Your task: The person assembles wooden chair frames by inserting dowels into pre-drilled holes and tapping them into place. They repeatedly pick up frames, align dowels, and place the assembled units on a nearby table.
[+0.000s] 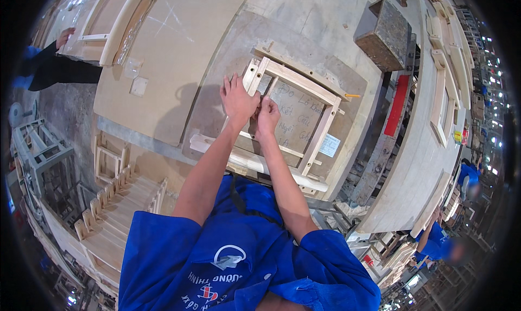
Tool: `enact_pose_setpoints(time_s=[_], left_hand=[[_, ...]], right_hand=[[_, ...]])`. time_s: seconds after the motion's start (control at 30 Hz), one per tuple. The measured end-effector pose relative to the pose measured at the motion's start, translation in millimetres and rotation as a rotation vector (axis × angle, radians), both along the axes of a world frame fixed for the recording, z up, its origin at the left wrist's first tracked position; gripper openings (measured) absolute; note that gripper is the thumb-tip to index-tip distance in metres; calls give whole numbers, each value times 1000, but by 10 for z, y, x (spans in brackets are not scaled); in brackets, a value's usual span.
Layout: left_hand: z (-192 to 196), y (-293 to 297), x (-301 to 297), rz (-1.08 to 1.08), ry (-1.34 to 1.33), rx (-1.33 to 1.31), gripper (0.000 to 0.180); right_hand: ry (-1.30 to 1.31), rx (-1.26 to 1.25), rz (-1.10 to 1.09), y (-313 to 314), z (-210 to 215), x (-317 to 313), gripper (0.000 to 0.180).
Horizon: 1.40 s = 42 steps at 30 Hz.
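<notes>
A pale wooden chair frame (pixel 301 82) lies on the bench in front of me, with dark holes in its rails. A rounded, thicker front rail (pixel 260 163) runs along its side nearest my body. My left hand (pixel 239 100) rests over the frame's left rail, fingers across the wood and thumb toward the inner side. Just to its right, inside the frame, my right hand (pixel 267 116) has its fingers pinched together beside that rail. Whatever is between those fingertips is too small or hidden to make out.
Handwriting marks the board under the frame, beside a small paper label (pixel 329 145). A yellow pencil-like stick (pixel 352 95) lies at the right. A metal box (pixel 383 34) stands at back right. Stacked wooden parts (pixel 119 208) sit lower left. A co-worker's hand (pixel 65 37) shows upper left.
</notes>
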<state>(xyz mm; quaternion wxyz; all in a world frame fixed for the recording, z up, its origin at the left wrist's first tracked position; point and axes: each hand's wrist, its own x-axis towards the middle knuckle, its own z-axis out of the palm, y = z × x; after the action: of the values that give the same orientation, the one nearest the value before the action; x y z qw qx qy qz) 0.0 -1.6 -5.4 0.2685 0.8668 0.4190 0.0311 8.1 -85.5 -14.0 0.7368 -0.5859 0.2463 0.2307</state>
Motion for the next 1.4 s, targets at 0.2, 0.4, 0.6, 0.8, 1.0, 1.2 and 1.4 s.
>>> enact_pose_setpoints(time_s=[0.2, 0.4, 0.6, 0.8, 1.0, 1.2, 1.4], left_hand=[[-10, -3, -5, 10, -18, -7, 70], [-2, -14, 11, 7, 5, -2, 72], [18, -10, 2, 2, -11, 38, 69], [-11, -25, -10, 6, -100, 86, 67], [-28, -35, -45, -27, -117, 109, 67], [8, -58, -22, -20, -92, 80, 70], [-19, -31, 0, -20, -90, 97, 73]], right_hand=[[-53, -65, 42, 1, -82, 33, 21], [-29, 106, 153, -96, -116, 65, 27], [-6, 128, 261, -167, -138, 97, 34], [-11, 127, 302, -197, -122, 110, 30], [-48, 93, 202, -145, -222, 28, 27], [-125, -115, 180, -70, -292, 5, 28], [-244, -282, 222, -75, -275, 33, 27]])
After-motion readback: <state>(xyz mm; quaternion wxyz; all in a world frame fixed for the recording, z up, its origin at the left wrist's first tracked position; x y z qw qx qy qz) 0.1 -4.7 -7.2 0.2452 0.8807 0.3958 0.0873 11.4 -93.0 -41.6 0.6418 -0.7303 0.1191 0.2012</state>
